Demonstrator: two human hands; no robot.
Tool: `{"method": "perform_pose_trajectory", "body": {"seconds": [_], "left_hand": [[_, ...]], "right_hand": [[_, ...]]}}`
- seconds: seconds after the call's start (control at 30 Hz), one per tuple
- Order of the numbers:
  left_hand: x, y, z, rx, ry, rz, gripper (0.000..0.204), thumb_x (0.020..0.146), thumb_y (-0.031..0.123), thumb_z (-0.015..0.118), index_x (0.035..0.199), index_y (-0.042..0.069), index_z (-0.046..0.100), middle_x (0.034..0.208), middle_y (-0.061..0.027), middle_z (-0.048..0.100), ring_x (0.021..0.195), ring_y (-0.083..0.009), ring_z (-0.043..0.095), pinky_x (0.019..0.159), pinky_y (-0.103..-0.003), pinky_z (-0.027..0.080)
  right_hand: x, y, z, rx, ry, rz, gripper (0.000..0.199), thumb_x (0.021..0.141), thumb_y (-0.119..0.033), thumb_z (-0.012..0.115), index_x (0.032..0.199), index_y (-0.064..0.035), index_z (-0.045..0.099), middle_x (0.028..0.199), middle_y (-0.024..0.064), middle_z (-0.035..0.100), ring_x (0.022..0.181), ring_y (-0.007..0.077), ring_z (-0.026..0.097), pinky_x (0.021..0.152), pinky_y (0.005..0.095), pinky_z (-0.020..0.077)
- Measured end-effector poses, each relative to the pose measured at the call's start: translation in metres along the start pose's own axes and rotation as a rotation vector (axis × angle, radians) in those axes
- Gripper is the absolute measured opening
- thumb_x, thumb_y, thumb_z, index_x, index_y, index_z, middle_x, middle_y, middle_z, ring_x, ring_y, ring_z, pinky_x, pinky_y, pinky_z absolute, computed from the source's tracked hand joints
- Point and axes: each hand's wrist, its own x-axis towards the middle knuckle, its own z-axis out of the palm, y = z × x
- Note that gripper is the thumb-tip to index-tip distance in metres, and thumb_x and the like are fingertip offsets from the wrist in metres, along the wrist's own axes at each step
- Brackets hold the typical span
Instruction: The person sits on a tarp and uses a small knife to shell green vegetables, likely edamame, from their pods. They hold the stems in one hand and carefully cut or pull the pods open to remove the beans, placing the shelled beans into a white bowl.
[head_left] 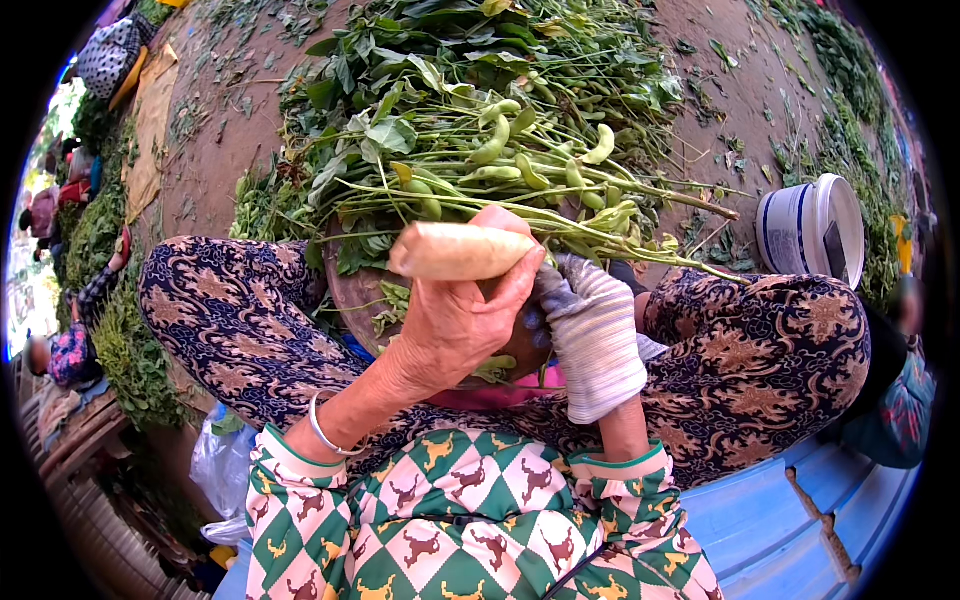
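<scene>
My bare left hand [455,325], with a silver bangle at the wrist, is closed round a thick, pale handle [455,250] that looks wooden. Its blunt end points left; whatever it joins on the right is hidden by my fingers. Close beside it, my right hand [595,335] wears a striped, dirt-stained knit glove. Its fingers curl inward, and what they hold cannot be made out. Just beyond both hands lie green bean stems with plump pods [490,150]. Several cut stalks [680,195] stick out to the right, passing close to the glove.
A leafy heap [420,50] spreads on the dirt ground ahead. A white bucket [785,230] stands beyond my right knee. Blue boards [790,510] lie at lower right, a clear plastic bag [222,460] at lower left. Other people [70,350] sit at the left edge.
</scene>
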Motion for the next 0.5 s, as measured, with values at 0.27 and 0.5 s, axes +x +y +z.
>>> {"method": "perform_pose_trajectory", "body": {"seconds": [0.27, 0.5], "left_hand": [[-0.003, -0.001, -0.003, -0.158, -0.068, -0.019, 0.009, 0.081, 0.003, 0.063, 0.089, 0.002, 0.059, 0.082, -0.0025, 0.057, 0.070, -0.0108, 0.055, 0.062, -0.024, 0.045], [-0.004, 0.001, -0.047, -0.410, 0.128, -0.267, 0.006, 0.086, 0.000, 0.058, 0.091, -0.003, 0.060, 0.091, -0.0057, 0.061, 0.084, -0.0136, 0.063, 0.076, -0.023, 0.050]], "right_hand": [[0.019, 0.024, -0.001, -0.316, 0.059, -0.420, 0.022, 0.094, -0.022, 0.048, 0.091, -0.0049, 0.063, 0.060, 0.0001, 0.055, 0.046, 0.0080, 0.049, 0.041, 0.0218, 0.0395], [0.006, -0.022, -0.022, 0.577, -0.193, 0.437, 0.027, 0.094, -0.021, 0.043, 0.101, -0.0086, 0.065, 0.059, -0.0022, 0.051, 0.045, 0.0052, 0.043, 0.040, 0.0196, 0.0356]]}}
